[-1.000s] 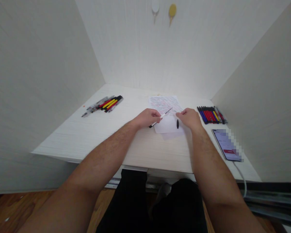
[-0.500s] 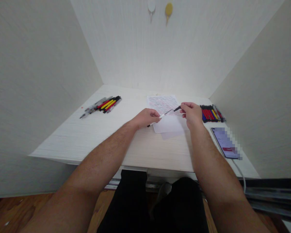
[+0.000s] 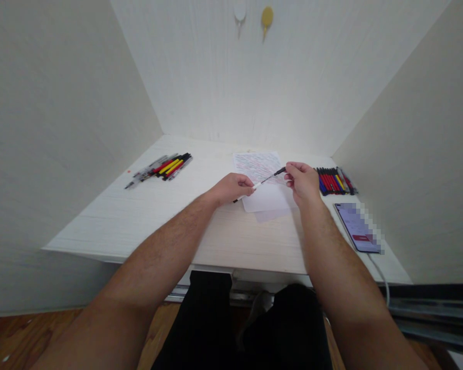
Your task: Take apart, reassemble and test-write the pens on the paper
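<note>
Pinched between the thumb and fingers of my left hand (image 3: 233,189) is a slim white pen (image 3: 257,184), its dark thin tip pointing up and to the right. My right hand (image 3: 304,181) grips a black pen cap (image 3: 280,171) by its far end. The cap's lower end meets the pen's tip; how far the tip reaches inside is too small to tell. Beneath both hands lie sheets of paper (image 3: 270,199), the upper part covered with red and dark scribbles.
A loose pile of pens (image 3: 172,167) in black, red, yellow and clear lies left. To the right, a row of red, blue and yellow pens (image 3: 332,181) sits behind a phone (image 3: 353,223) with a white cable (image 3: 381,275). Walls enclose the desk (image 3: 139,216) on three sides.
The black cap and the pen's tip were slightly apart and now line up and meet. My left hand has barely moved.
</note>
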Demonstrator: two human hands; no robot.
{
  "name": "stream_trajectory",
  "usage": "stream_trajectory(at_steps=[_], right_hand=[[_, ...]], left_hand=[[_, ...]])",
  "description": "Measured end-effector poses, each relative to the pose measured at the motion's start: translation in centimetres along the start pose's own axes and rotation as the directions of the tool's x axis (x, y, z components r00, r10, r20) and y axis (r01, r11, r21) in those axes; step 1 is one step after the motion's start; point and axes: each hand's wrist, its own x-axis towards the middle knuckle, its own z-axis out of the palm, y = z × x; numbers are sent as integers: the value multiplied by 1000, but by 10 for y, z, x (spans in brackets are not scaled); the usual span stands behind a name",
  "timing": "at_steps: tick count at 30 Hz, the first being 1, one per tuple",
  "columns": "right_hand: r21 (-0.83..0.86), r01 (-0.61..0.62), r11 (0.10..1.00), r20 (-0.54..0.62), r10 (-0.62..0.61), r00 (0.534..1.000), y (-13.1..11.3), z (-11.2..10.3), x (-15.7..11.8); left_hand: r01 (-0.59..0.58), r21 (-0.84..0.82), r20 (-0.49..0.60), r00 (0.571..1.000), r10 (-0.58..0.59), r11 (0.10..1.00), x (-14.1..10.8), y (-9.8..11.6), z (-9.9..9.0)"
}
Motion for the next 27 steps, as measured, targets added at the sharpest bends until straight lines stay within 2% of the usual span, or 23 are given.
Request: stream_trajectory(at_steps=[9,18,27], right_hand=[[-32,29,999,45,-28,999,3,2,-2],[-60,-1,998,247,15,969,7,11,-14],[-33,19,999,270,-10,963,6,14,-17]], left_hand=[[-12,14,9,1000,11,1000,-1,1,0],[-18,-7,-1,1000,18,1000,3,-3,1],[-20,35,-18,1000,21,999,2,-1,0]])
